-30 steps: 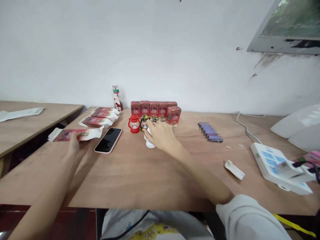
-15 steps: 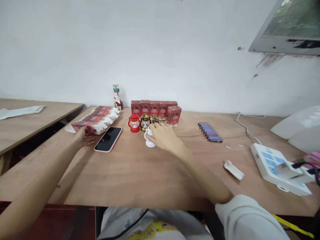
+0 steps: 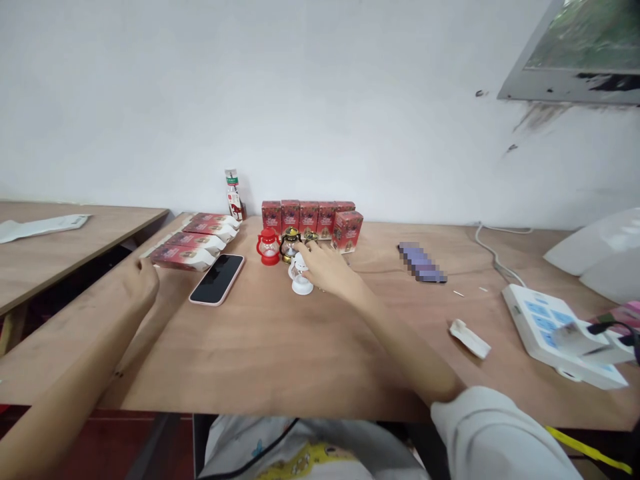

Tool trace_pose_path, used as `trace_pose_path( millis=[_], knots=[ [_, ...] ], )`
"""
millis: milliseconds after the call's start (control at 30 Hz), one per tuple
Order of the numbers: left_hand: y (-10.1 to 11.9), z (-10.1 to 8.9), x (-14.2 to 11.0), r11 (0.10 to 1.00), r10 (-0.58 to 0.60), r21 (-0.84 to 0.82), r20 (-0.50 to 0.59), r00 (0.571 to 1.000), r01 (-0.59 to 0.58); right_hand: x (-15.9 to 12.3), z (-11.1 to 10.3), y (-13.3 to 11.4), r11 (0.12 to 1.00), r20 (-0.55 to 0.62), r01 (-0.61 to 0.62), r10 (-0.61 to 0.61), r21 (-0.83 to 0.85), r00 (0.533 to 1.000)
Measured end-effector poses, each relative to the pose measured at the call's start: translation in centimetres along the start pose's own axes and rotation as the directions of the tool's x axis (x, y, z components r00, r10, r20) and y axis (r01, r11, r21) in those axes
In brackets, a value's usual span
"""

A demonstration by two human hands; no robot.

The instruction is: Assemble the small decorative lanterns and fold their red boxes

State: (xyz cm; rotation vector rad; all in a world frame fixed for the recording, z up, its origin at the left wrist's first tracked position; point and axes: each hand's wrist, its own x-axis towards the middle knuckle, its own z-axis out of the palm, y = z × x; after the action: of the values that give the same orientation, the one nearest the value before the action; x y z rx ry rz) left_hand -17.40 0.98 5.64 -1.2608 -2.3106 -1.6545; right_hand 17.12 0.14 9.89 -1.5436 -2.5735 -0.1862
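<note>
My right hand (image 3: pixel 327 268) reaches over a group of small toy lanterns, its fingers stretched out and slightly apart. Beside its fingertips stands a white lantern (image 3: pixel 302 287). A black-and-gold lantern (image 3: pixel 290 244) and a red lantern (image 3: pixel 269 248) are to the left. Another gold-topped lantern (image 3: pixel 311 236) is partly hidden behind the fingers. My left hand (image 3: pixel 143 281) hovers left of the flat red boxes (image 3: pixel 180 255) with open white flaps, apart from them. Motion blurs its curled fingers, and I see nothing clearly held.
Upright red boxes (image 3: pixel 309 219) line the wall, with one box (image 3: pixel 347 232) ahead of the row. A pink-edged phone (image 3: pixel 217 280) lies near the flat boxes. To the right are a pixelated phone (image 3: pixel 423 263), a white scrap (image 3: pixel 470 339) and a power strip (image 3: pixel 543 320). A bottle (image 3: pixel 233 195) stands behind.
My left hand has drawn back from the nearest flat box, moving left and toward me. The flat boxes now lie closer together. My right hand has barely moved over the lanterns.
</note>
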Motion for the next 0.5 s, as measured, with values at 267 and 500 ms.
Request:
trace_pose_path(
  millis=[267, 500],
  knots=[
    [4.9, 5.9, -9.4, 0.926, 0.287, -0.37, 0.552, 0.783, -0.079, 1.1, 1.1, 1.5, 0.963, -0.03, 0.078, -0.073, 0.257, 0.997],
    [6.8, 9.3, -14.3, 0.73, 0.347, -0.557, 0.802, 0.487, 0.396, 1.2, 0.6, 2.0, 0.739, -0.262, 0.221, -0.063, 0.637, 0.963]
  ],
)
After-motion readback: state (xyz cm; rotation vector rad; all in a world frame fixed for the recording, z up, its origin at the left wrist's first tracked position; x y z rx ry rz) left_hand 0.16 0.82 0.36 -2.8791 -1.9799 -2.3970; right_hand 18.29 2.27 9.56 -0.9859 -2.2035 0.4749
